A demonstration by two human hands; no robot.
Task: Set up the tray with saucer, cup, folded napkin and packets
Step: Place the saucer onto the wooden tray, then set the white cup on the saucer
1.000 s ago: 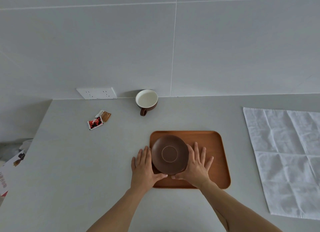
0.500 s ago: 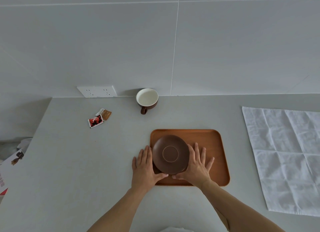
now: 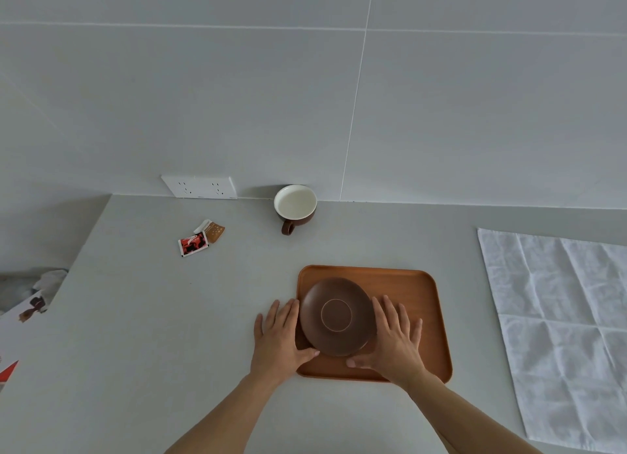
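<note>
A pale grey worktop [image 3: 169, 318] runs up to a wall of large grey tiles [image 3: 237, 97]. Near the front edge, a little right of the middle, lies a rectangular wooden tray [image 3: 417, 294] with rounded corners. A dark brown saucer [image 3: 336, 316] sits over the tray's left half, with a thin pale ring at its centre.

Two bare forearms reach in from the front edge. The left hand [image 3: 278, 338] lies flat, fingers straight and close together, mostly on the worktop just off the tray's left edge; its thumb reaches onto the tray toward the saucer's near rim. The right hand [image 3: 395, 338] lies flat on the tray just right of the saucer, fingers straight and slightly spread, thumb pointing left below the saucer. Both hands frame the saucer from either side; whether it rests fully on the tray or is a little lifted cannot be told.

At the back edge, against the wall, stands a brown cup [image 3: 294, 206] with a white inside, its handle facing forward. To its left, on the worktop, lie a few small packets [image 3: 200, 238], red, white and tan, touching one another. A white double socket [image 3: 200, 187] sits on the wall behind them. Along the right edge a creased white napkin [image 3: 559, 335] lies spread out flat, well apart from the tray.
</note>
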